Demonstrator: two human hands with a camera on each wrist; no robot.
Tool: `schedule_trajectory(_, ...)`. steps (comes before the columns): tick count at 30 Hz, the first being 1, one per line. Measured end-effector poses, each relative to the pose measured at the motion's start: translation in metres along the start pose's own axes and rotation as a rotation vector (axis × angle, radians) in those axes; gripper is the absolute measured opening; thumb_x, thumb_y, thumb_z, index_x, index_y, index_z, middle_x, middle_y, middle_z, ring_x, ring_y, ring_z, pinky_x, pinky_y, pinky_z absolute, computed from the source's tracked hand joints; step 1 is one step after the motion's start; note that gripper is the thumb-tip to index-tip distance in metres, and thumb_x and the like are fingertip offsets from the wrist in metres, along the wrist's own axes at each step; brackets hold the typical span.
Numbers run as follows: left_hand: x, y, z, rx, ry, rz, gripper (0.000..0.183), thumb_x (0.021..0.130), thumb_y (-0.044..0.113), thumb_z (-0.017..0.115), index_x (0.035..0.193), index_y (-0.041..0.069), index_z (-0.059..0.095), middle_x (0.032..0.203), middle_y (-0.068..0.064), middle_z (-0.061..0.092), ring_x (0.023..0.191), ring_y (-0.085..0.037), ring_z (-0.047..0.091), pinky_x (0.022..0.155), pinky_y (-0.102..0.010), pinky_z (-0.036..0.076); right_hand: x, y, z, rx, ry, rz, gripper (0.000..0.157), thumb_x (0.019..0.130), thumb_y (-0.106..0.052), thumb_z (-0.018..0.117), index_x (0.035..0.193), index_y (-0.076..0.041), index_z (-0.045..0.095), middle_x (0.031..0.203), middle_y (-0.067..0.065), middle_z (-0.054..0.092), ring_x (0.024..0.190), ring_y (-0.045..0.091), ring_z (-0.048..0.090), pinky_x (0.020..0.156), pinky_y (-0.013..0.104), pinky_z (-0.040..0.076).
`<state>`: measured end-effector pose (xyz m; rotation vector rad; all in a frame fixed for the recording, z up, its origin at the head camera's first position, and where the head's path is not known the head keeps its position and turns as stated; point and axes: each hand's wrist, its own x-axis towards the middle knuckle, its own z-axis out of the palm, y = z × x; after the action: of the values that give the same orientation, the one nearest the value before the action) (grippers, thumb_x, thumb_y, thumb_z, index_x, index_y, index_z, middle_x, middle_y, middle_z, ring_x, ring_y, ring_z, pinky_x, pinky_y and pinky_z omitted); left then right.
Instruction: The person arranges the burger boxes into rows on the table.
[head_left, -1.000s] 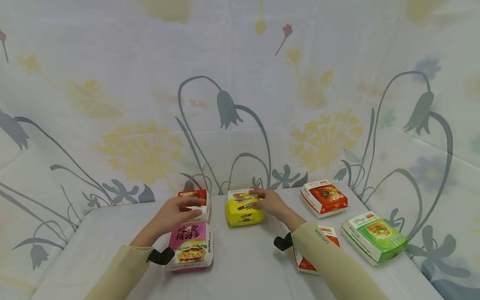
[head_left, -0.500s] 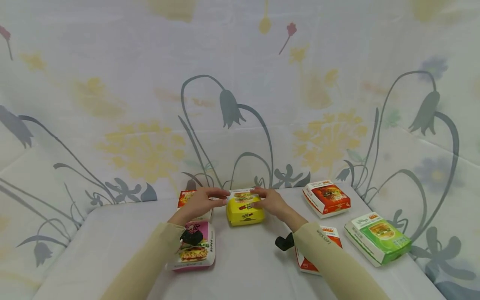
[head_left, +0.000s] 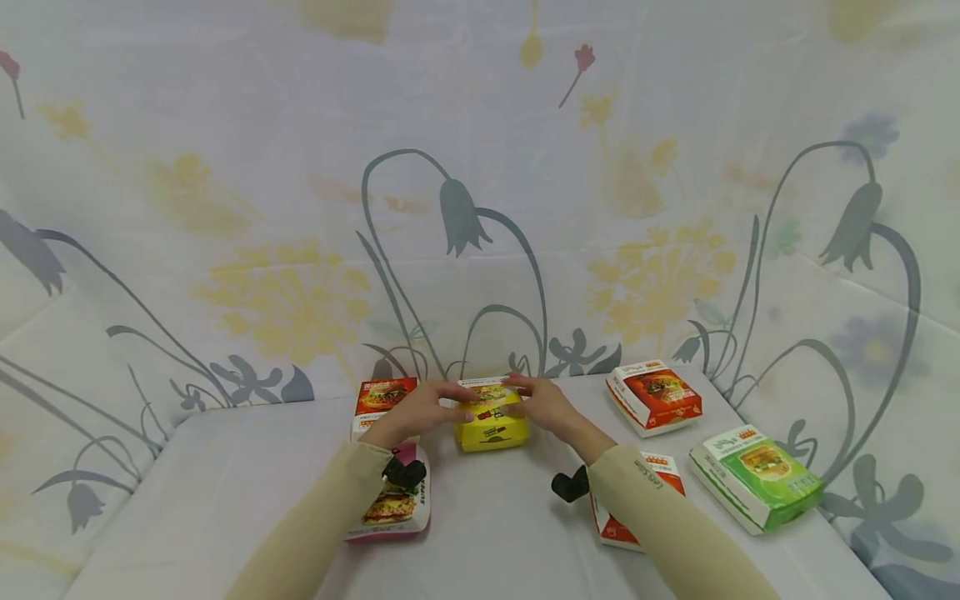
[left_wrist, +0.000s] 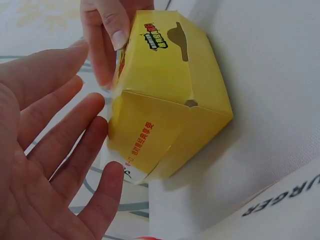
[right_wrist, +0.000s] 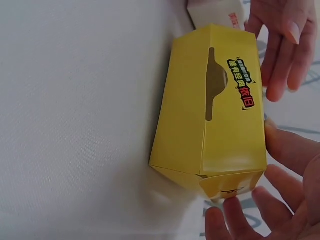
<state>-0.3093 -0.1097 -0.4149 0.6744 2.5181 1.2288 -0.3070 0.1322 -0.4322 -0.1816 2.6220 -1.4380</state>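
A yellow burger box (head_left: 491,433) sits on the white table at the back, between my two hands. My left hand (head_left: 422,410) is at its left side, fingers loosely spread; in the left wrist view the fingertips (left_wrist: 116,172) come right up to the box's side. On the other side, my right hand (head_left: 551,407) has its thumb at the top edge and its fingers around the right end, relaxed, as the right wrist view shows. Below my left wrist lies a pink burger box (head_left: 397,508), partly covered by the sleeve and wrist camera.
Behind my left hand is a red and white burger box (head_left: 384,393). To the right stand another red one (head_left: 656,396) and a green one (head_left: 757,475). My right sleeve partly hides a further red box (head_left: 618,533). A flower-patterned curtain (head_left: 480,283) backs the table.
My left hand has moved right, from over the red and pink boxes to the left side of the yellow box. The right hand has stayed at its right end.
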Motion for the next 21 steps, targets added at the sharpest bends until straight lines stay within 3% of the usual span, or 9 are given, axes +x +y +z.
schedule_trajectory(5,-0.0017,0.0011,0.001,0.043,-0.006,0.021,0.033,0.088,0.025,0.077,0.121,0.023,0.073,0.127,-0.002,0.066,0.129,-0.026,0.051,0.108,-0.052,0.036,0.0005,-0.0021,-0.0028,-0.083,0.013,-0.021,0.054,0.087,-0.016,0.075,0.139,-0.011,0.059,0.141,0.02,0.054,0.128,0.038,0.052,0.104,0.054,0.042)
schedule_trajectory(11,-0.0032,0.0021,0.0027,0.086,0.009,0.018,0.034,0.087,0.021,0.077,0.121,0.022,0.074,0.127,-0.001,0.067,0.127,-0.023,0.052,0.106,-0.048,0.039,0.0042,-0.0028,-0.005,-0.217,0.038,-0.07,0.051,0.087,-0.02,0.077,0.135,-0.011,0.062,0.136,0.018,0.059,0.124,0.038,0.055,0.1,0.054,0.045)
schedule_trajectory(21,-0.0016,0.0016,0.0038,0.092,0.003,0.004,0.034,0.087,0.021,0.077,0.12,0.023,0.074,0.127,-0.002,0.067,0.127,-0.025,0.052,0.107,-0.05,0.038,0.0026,-0.0007,-0.0103,-0.197,-0.02,-0.106,0.057,0.085,-0.018,0.08,0.138,-0.009,0.06,0.14,0.017,0.056,0.129,0.037,0.051,0.104,0.054,0.042)
